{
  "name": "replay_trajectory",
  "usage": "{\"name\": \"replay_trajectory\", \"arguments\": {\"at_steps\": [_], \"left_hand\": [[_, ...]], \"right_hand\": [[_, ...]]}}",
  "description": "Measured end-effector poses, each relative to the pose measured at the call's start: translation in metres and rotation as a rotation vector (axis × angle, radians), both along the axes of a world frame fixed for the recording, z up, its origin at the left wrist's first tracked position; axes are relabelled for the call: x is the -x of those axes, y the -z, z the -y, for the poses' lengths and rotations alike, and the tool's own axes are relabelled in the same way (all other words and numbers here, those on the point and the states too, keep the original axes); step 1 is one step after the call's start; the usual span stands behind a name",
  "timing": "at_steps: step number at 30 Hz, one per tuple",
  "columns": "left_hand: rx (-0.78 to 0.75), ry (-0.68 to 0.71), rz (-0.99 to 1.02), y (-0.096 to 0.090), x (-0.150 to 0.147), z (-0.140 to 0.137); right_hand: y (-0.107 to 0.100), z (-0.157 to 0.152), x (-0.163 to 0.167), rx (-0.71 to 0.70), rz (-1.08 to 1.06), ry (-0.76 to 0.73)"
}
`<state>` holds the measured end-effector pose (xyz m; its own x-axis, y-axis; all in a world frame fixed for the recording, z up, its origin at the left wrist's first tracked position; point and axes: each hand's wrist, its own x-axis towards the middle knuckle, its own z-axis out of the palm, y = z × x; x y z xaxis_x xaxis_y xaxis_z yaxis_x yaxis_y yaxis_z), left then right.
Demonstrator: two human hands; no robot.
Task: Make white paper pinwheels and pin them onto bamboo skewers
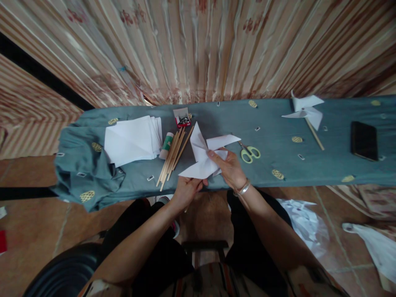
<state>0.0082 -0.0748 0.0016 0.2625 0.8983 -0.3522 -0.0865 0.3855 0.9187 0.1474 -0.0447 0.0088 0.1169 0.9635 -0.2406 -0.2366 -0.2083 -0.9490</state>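
Note:
A white paper pinwheel (202, 167) with folded blades is held between both hands over the table's front edge. My right hand (230, 168), with a silver bangle at the wrist, presses its thumb on the pinwheel's centre; its other fingers lie behind the paper. My left hand (187, 192) is closed below the lower blade, partly hidden by it. Whether a stick is also in that hand I cannot make out. Scissors with light green handles (250, 154) lie just right of the pinwheel. To its left are several thin wooden sticks (173, 159).
Left on the cloth-covered table (272, 144) are a stack of white paper (133, 138), a green-and-white glue stick (167, 145) and an open red box of small metal pins (183, 119). A pinwheel on a stick (306, 111) and a black phone (364, 141) lie right.

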Motion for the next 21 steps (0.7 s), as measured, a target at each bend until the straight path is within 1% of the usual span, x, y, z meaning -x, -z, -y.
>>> {"name": "replay_trajectory", "arguments": {"at_steps": [3,7,10,16,21], "left_hand": [[-0.01,-0.001,-0.04,-0.004,0.002,0.002],[-0.047,0.047,-0.075,-0.014,0.004,0.007],[-0.064,0.001,-0.063,-0.019,0.005,0.016],[-0.06,-0.068,-0.088,-0.016,0.015,0.047],[-0.006,-0.156,0.01,-0.012,0.02,0.067]], "right_hand": [[-0.002,0.001,-0.001,0.009,0.004,-0.028],[-0.006,0.003,-0.003,-0.015,0.03,-0.082],[-0.009,0.006,-0.002,-0.032,0.042,-0.106],[-0.014,0.02,0.009,0.031,0.052,-0.221],[-0.014,0.031,0.017,0.095,0.089,-0.286]]}}
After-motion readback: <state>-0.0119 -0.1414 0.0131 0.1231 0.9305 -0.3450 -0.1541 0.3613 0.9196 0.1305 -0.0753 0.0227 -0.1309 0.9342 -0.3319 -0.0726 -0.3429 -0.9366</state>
